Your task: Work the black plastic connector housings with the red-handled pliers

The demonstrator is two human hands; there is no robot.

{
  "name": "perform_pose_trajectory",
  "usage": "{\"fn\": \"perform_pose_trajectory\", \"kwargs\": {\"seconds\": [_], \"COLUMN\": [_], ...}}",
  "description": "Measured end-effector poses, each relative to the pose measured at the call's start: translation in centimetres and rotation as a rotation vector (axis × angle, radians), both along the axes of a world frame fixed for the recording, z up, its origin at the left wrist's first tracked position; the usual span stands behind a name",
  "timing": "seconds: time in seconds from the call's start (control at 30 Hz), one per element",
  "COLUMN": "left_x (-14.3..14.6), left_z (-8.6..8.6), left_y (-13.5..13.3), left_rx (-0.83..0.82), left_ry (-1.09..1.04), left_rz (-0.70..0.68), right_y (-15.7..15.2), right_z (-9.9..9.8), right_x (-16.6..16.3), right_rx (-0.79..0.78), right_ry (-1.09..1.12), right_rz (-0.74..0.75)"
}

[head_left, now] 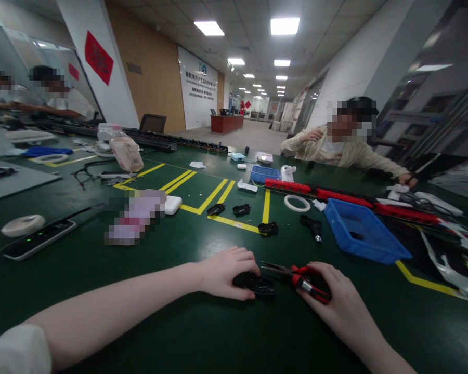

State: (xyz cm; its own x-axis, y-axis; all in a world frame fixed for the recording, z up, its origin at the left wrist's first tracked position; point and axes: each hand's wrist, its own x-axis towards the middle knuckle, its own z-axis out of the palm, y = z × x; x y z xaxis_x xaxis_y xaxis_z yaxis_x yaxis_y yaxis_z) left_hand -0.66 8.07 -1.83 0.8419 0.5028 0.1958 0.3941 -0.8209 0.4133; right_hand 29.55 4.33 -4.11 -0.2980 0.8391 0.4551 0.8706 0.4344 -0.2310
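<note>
My left hand (234, 272) is closed around a small black plastic part (262, 285) low over the green table (203, 332); its fingers cover the part's left end. In my right hand (337, 291) is a pair of needle-nose pliers (310, 285) with red and black handles. Their slim jaws point left, slightly apart, close to the black part; whether they touch it I cannot tell. Farther off, similar black parts (241, 209) lie among yellow tape lines, one of them (268, 228) on the tape's edge.
A blue tray (366, 234) stands right, beside a black tool-like object (312, 227) and a white tape roll (297, 203). Red strips (320, 194) run behind. A phone-like object (138, 215) and bottle (125, 151) are left. Across the table sits a person (343, 140).
</note>
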Motion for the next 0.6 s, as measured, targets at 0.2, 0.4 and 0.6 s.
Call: {"fn": "perform_pose_trajectory", "kwargs": {"seconds": [0.2, 0.4, 0.6], "left_x": [-0.2, -0.2, -0.2], "left_z": [0.3, 0.2, 0.3], "left_y": [0.0, 0.2, 0.2], "left_rx": [-0.014, 0.0, -0.042], "left_ry": [0.007, 0.005, 0.006], "left_rz": [-0.028, -0.035, -0.027], "right_y": [0.5, 0.7, 0.4], "right_z": [-0.9, -1.4, -1.1], "right_x": [0.7, 1.1, 0.9], "right_rx": [0.02, 0.083, 0.136], "right_ry": [-0.045, -0.162, -0.216], "right_rz": [-0.017, -0.04, -0.053]}}
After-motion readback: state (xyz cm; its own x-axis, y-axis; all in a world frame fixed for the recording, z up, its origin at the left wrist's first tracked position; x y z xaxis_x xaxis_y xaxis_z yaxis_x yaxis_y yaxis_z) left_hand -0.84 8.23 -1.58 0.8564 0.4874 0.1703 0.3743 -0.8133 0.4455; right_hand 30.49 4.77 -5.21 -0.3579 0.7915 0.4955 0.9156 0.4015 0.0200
